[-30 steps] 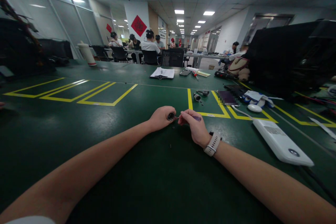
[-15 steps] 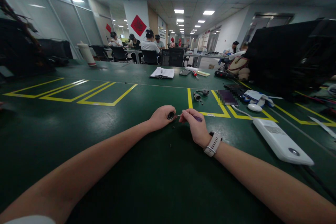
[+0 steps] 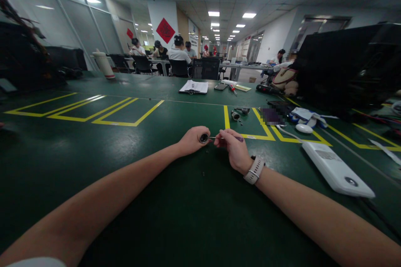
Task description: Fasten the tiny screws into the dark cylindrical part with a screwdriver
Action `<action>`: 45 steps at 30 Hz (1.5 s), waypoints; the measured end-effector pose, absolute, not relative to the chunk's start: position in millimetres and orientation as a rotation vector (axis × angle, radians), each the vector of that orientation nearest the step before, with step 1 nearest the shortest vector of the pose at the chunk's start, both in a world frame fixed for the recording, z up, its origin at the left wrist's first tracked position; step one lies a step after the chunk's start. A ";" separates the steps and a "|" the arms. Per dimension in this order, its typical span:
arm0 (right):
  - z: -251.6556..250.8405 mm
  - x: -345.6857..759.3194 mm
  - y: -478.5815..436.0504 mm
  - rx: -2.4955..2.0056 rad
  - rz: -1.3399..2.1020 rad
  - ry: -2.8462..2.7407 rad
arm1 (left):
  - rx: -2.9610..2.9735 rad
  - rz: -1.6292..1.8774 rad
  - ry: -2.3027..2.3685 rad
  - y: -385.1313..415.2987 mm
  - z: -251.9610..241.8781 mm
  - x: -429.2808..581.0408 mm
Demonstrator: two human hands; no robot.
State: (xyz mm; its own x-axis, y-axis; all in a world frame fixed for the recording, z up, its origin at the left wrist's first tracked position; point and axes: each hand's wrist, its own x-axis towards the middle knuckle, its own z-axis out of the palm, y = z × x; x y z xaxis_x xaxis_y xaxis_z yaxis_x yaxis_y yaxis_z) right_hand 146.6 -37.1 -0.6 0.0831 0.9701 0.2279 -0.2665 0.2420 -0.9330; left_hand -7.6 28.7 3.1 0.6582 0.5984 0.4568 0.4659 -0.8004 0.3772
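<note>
My left hand (image 3: 192, 139) is closed around a round metal fitting (image 3: 203, 138), its dark open end turned toward me. In my right hand (image 3: 230, 144) is a thin screwdriver (image 3: 239, 138) with a purple handle, held in a pinch. Its slender shaft points left and its tip meets the side of the fitting; the exact contact is too small to make out. Below my hands, a tiny dark part (image 3: 207, 152) and another small piece (image 3: 203, 173) lie on the green table (image 3: 175, 208).
Two more metal fittings (image 3: 235, 115) lie inside a yellow-taped box ahead right. A white power bank-like device (image 3: 338, 169) with a cable sits right. A clipboard (image 3: 193, 86), a phone (image 3: 221, 86) and a red-handled tool (image 3: 233, 89) lie farther back. A cup (image 3: 103, 65) stands far left.
The screwdriver has shifted in my right hand, its handle lying farther right and more of its shaft showing. My left hand and the fitting have stayed nearly in place.
</note>
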 end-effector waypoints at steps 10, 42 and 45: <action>-0.7 147.0 -37.8 -0.866 1.136 -1.099 | 2.700 0.808 0.859 27.5 5.7 -7.8; -7.3 154.4 -28.2 -1.018 1.336 -0.908 | 2.650 0.797 0.795 30.8 3.6 -7.5; -9.4 154.4 -26.5 -1.032 1.315 -0.886 | 2.644 0.809 0.814 30.9 3.4 -7.2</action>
